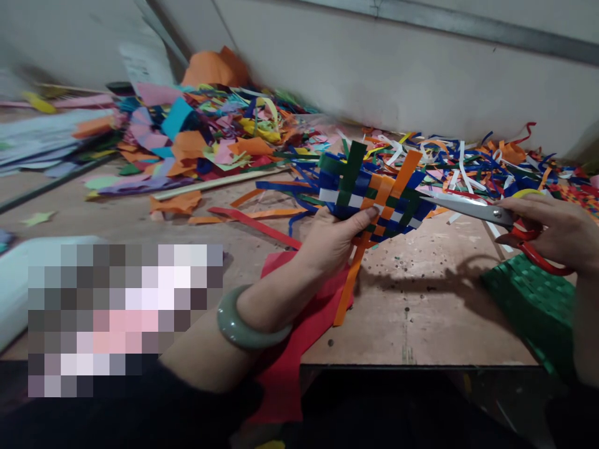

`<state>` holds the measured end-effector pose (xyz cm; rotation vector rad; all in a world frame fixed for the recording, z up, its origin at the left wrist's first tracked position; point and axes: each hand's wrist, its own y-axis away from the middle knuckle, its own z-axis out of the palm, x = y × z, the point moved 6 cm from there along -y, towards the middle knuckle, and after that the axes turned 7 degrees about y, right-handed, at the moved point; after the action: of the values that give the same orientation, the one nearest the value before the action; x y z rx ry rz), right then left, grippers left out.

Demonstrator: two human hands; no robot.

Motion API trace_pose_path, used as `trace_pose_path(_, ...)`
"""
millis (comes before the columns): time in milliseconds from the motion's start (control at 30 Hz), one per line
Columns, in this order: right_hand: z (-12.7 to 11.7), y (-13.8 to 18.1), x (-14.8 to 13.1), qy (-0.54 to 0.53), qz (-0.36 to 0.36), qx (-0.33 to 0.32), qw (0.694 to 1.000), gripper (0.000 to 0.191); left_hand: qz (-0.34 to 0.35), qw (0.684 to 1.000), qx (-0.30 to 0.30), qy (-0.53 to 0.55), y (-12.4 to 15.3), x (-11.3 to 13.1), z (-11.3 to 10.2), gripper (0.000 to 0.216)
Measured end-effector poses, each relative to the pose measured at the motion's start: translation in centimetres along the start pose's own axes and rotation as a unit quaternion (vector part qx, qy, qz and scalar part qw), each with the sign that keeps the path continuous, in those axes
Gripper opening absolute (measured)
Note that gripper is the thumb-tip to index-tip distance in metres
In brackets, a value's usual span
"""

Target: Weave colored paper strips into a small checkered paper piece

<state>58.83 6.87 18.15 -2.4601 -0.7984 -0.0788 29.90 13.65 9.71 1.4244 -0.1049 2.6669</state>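
Note:
My left hand (334,240) grips a small woven piece (374,196) of blue, green, orange and white strips, thumb lying on its near face. Loose strip ends stick up from its top, and a long orange strip (350,287) hangs below it. In my right hand (550,227) is a pair of scissors (486,211) with red handles. Their blades point left, the tips at the right edge of the weave; whether they touch it I cannot tell. A green woven sheet (533,305) lies on the table below my right hand. Red paper (299,337) lies under my left forearm.
Piled scraps of coloured paper (187,134) cover the back left of the table (412,330). Tangled cut strips (463,168) lie along the wall at the back right. A thin wooden stick (222,184) rests left of the weave. The table's front edge is close to me.

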Motion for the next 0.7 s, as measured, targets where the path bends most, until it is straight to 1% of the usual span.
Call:
trace_pose_path(133,0.1,-0.1,-0.2,0.008,0.001,-0.001,1.0,0.049,-0.005,1.0,-0.002,0.009,0.0,-0.2,-0.1,0.055)
trace_pose_path(267,0.4,0.1,-0.1,-0.008,0.01,-0.016,1.0,0.042,-0.005,1.0,-0.005,-0.006,0.0,-0.2,0.0,0.048)
trace_pose_path(433,1.0,0.4,0.7,-0.025,0.056,-0.038,0.997,0.043,0.004,1.0,-0.001,-0.028,-0.1,-0.2,-0.3,0.035)
trace_pose_path(567,1.0,0.4,0.8,-0.04,0.068,-0.037,0.996,0.042,0.002,1.0,-0.004,-0.018,-0.1,-0.3,-0.2,0.048)
trace_pose_path(700,0.6,0.1,0.2,-0.024,0.033,-0.024,0.999,0.04,-0.007,1.0,-0.008,-0.002,-0.1,-0.4,0.0,0.05)
